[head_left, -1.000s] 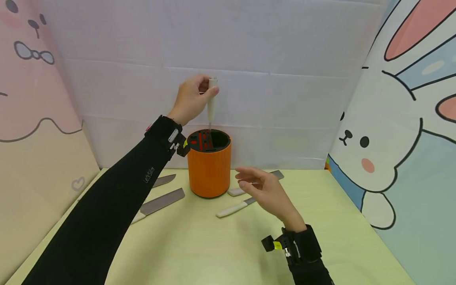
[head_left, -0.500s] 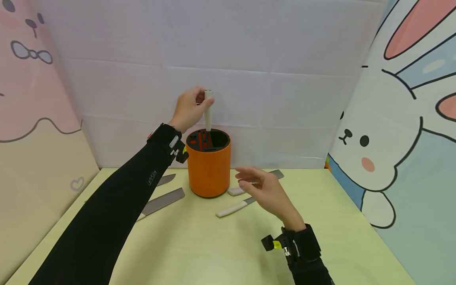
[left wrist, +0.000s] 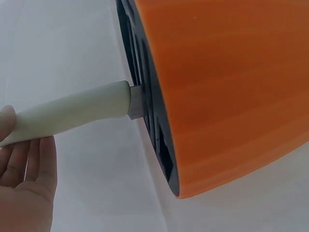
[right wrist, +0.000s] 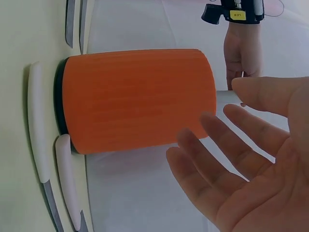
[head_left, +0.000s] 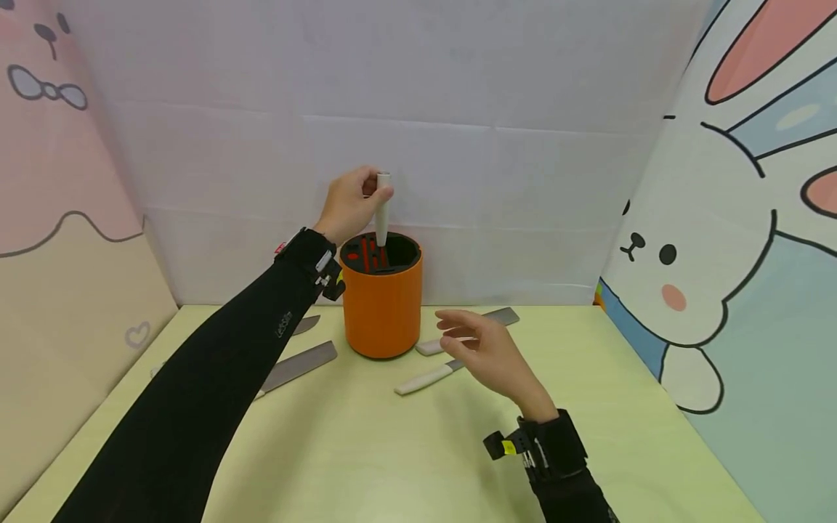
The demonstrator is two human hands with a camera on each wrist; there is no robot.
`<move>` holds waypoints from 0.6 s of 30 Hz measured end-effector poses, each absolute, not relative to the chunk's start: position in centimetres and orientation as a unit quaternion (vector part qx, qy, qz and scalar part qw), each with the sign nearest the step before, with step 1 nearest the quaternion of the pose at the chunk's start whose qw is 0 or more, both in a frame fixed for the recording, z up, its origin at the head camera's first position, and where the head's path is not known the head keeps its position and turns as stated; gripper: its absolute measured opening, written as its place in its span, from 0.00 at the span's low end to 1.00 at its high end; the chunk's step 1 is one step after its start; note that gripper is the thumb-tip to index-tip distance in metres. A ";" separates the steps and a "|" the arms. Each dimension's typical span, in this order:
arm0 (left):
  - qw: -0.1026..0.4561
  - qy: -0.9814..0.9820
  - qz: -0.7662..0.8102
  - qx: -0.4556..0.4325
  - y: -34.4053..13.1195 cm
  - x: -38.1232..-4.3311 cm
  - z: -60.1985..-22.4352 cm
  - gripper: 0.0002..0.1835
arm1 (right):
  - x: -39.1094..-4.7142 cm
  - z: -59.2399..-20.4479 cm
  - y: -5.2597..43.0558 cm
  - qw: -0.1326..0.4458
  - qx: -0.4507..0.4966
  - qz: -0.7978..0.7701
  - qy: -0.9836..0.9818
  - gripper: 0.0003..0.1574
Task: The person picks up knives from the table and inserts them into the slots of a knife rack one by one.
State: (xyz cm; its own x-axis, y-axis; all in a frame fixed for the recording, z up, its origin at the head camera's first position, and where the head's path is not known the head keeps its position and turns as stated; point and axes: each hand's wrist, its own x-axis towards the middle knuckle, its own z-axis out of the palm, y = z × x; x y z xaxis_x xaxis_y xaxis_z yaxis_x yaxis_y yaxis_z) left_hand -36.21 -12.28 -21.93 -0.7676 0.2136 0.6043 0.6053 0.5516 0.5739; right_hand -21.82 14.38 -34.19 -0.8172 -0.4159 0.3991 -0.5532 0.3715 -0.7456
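My left hand (head_left: 353, 203) pinches the upper end of a knife's pale handle (left wrist: 77, 111) between thumb and fingers. The knife (head_left: 382, 211) stands upright over the orange knife block (head_left: 382, 312), nearly all its blade down in a slot of the black top. Only a short strip of blade (left wrist: 136, 102) shows in the left wrist view. My right hand (head_left: 487, 356) hovers over the table at the right with loosely bent fingers, holding nothing. Below it lie a white-handled knife (head_left: 425, 379) and a second knife with a broad blade (head_left: 502, 317), both partly covered by the hand.
Left of the block, a broad-bladed knife (head_left: 302, 365) and a smaller blade (head_left: 306, 324) lie on the pale yellow table (head_left: 340, 450), partly behind my left sleeve. A white wall (head_left: 523, 218) stands close behind the block, with cartoon-printed panels at both sides.
My left hand has come down with the knife, and its blade has sunk into the block's slot. The right hand has stayed almost where it was.
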 end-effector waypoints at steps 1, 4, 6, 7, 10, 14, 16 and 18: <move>0.240 -0.847 -0.407 -0.242 -12.2 -36.1 -22.0 0.16 | -21.8 -34.4 14.6 0.069 0.292 0.476 -0.827 0.25; 0.239 -0.849 -0.403 -0.243 -12.1 -36.1 -22.2 0.16 | -22.0 -35.1 15.3 0.065 0.288 0.469 -0.832 0.25; 0.236 -0.851 -0.403 -0.239 -12.1 -36.1 -22.4 0.16 | -22.2 -35.7 16.0 0.066 0.285 0.459 -0.839 0.25; 0.234 -0.853 -0.403 -0.236 -12.1 -36.1 -22.5 0.16 | -22.3 -36.1 16.4 0.067 0.285 0.453 -0.842 0.25; 0.232 -0.856 -0.405 -0.223 -12.1 -36.2 -22.6 0.17 | -22.8 -36.9 17.4 0.070 0.284 0.442 -0.848 0.25; 0.225 -0.859 -0.409 -0.211 -12.1 -36.2 -22.5 0.19 | -23.2 -37.6 18.3 0.079 0.280 0.428 -0.856 0.26; 0.220 -0.862 -0.409 -0.203 -12.0 -36.2 -22.5 0.19 | -23.3 -37.8 18.6 0.085 0.281 0.420 -0.859 0.27; 0.215 -0.864 -0.410 -0.197 -12.0 -36.1 -22.6 0.21 | -23.4 -38.0 18.8 0.089 0.285 0.413 -0.860 0.27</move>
State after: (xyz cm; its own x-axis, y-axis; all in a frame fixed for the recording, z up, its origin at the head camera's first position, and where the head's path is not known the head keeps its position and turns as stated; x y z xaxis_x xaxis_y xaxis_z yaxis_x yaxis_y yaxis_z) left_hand -36.13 -11.97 -22.61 -0.8294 0.1647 0.5338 0.5175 0.5865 0.6231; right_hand -23.37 18.77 -37.97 -0.8211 -0.4171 0.3897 -0.5649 0.4959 -0.6595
